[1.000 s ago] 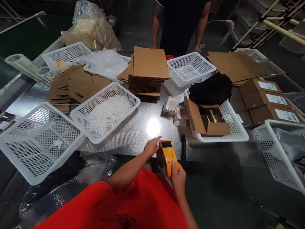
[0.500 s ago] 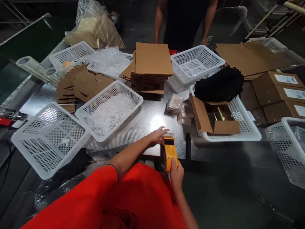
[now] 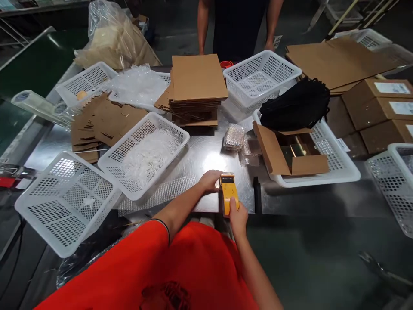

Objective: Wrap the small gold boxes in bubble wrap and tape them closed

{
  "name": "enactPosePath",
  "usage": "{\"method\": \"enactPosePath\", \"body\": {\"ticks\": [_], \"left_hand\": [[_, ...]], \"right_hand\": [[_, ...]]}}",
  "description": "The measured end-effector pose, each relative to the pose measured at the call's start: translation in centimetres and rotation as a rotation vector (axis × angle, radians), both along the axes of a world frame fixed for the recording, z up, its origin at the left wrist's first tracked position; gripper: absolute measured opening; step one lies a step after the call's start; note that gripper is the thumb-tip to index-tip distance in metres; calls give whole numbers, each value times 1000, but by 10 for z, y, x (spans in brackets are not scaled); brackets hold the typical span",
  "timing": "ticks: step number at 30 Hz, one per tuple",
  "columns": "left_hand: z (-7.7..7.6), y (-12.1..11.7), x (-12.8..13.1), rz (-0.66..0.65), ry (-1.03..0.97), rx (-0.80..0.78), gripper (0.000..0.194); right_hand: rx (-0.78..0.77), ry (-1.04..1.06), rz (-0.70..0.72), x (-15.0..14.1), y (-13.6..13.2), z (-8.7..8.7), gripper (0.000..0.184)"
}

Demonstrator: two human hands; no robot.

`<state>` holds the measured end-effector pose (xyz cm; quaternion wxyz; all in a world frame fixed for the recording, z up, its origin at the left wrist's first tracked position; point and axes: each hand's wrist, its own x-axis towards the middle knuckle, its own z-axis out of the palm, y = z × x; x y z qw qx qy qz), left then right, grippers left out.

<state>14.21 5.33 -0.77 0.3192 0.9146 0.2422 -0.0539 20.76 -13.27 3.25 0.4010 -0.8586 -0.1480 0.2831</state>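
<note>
My right hand (image 3: pixel 238 215) grips the handle of a yellow tape dispenser (image 3: pixel 230 193), its head pointing away from me. Close against that head, on the left, my left hand (image 3: pixel 211 180) has its fingers curled round a small shiny packet (image 3: pixel 218 182) in clear wrap, mostly hidden by the hand and the dispenser. Beyond them on the metal table (image 3: pixel 206 150) sit stacked bubble-wrapped packets (image 3: pixel 234 137). A strip of bubble wrap (image 3: pixel 161 193) lies to the left of my forearm.
White baskets stand on both sides: one with white paper shreds (image 3: pixel 146 155), one nearly bare (image 3: pixel 67 202). At right, a basket holds an open carton (image 3: pixel 308 164) and black material (image 3: pixel 295 105). Cardboard stack (image 3: pixel 198 79) stands ahead; another person (image 3: pixel 238 26) is across the table.
My left hand's fingers, stretched out before, have curled in beside the dispenser head. The dispenser has moved slightly away from me, and the camera view has shifted a little.
</note>
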Motion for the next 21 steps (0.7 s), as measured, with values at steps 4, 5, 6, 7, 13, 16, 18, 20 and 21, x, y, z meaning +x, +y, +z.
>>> {"method": "enactPosePath", "body": {"ticks": [4, 5, 6, 7, 13, 16, 18, 20, 21], "left_hand": [[3, 1, 1, -6, 29, 17, 75], [3, 2, 2, -6, 32, 18, 76], [4, 2, 4, -8, 35, 20, 77], [5, 5, 6, -11, 43, 15, 77], [16, 50, 26, -25, 215, -250, 54], [21, 77, 27, 140, 176, -257, 50], [23, 86, 23, 265, 104, -227, 48], [23, 87, 19, 315, 44, -199, 47], [23, 86, 18, 322, 21, -187, 52]], "right_hand": [[-10, 100, 23, -14, -39, 1, 60], [-28, 119, 21, -17, -51, -1, 58], [-46, 125, 13, -19, -61, -3, 57], [-62, 128, 7, -19, -67, -5, 56], [-24, 53, 7, 7, -45, 2, 59], [26, 11, 8, 20, -14, 10, 62], [66, -15, 10, 27, 10, 12, 63], [103, -31, 15, 35, 37, 13, 63], [116, -34, 21, 39, 51, 12, 62]]}}
